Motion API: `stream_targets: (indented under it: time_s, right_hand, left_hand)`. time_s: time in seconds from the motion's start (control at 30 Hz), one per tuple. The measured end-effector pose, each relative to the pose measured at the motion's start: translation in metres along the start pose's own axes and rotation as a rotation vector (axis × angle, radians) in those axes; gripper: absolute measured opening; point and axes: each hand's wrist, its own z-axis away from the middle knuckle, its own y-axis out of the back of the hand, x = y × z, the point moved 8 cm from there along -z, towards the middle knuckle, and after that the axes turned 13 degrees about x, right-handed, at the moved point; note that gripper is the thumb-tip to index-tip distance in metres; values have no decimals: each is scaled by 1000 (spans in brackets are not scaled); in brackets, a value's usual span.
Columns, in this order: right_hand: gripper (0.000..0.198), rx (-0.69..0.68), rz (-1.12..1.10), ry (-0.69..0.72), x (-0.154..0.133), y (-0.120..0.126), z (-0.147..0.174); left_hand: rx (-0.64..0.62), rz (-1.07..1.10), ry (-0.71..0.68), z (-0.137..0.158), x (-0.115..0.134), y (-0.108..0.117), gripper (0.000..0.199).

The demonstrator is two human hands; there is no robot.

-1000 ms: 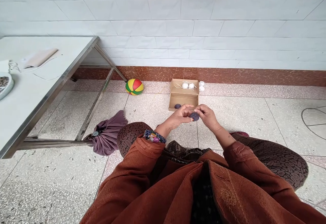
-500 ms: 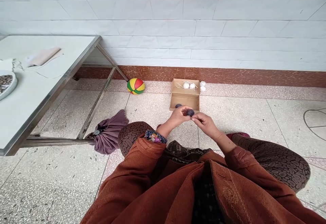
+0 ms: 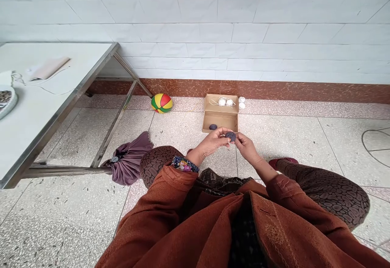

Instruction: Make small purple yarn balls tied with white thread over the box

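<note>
A small dark grey ball of yarn [image 3: 230, 136] is held in front of my knees, above the floor. My left hand [image 3: 215, 141] is closed round its left side, thumb and fingers pressed on it. Against the ball's right side, my right hand [image 3: 246, 147] has its thumb and fingers pinched together. Whether a loose strand runs between those fingertips is too small to tell. Just beyond the hands stands an open cardboard box [image 3: 221, 117]. Inside its near part lies a second dark ball of yarn [image 3: 213, 127], and white yarn balls [image 3: 226, 102] rest on its lid.
Two more white balls [image 3: 241, 103] sit right of the box by the wall. A colourful ball [image 3: 161, 103] lies near the metal-framed table [image 3: 88, 81] at left. Purple cloth [image 3: 131, 158] lies beside my left knee. A wire ring [image 3: 378, 144] is at far right.
The held ball has turned and shifted slightly right. My right hand has moved from just below it to its right side, fingers now against it.
</note>
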Motion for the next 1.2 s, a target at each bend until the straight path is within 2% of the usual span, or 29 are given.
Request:
stream_targets:
  time_s: [0.13,0.23,0.33,0.4,0.57,0.67,0.77,0.9,1.07,1.2]
  right_hand:
    - [33,-59,31,91,-16,-6,10]
    - [28,-106,23,196,-36,-4,12]
    - [25,-87,33,244,-51,5,5]
    - [25,-33,44,245,-55,13,-5]
    - [30,71,34,160,-38,21,-22]
    - [35,64,21,62,-17,13,-18]
    - [36,9,13,31,-6,2,-7]
    - [34,-55,23,78,-14,-7,7]
    - [25,-140,10,226,-48,-5,13]
    - [24,-45,17,248,-60,12,-8]
  left_hand:
    - [132,35,-17,-6,-1,11,49]
    - [200,-57,-75,-9,1,19,46]
    - [197,-215,-110,-10,1,21,47]
    - [137,-246,-112,-9,0,16,47]
    - [7,-81,-96,-2,1,1,66]
    - [-9,9,-57,2,2,-2,58]
    - [11,89,-10,1,1,0,49]
    - [113,151,12,-6,-5,11,53]
    - [259,-85,-62,-11,-5,27,47]
    - [200,-183,-58,-9,-5,21,43]
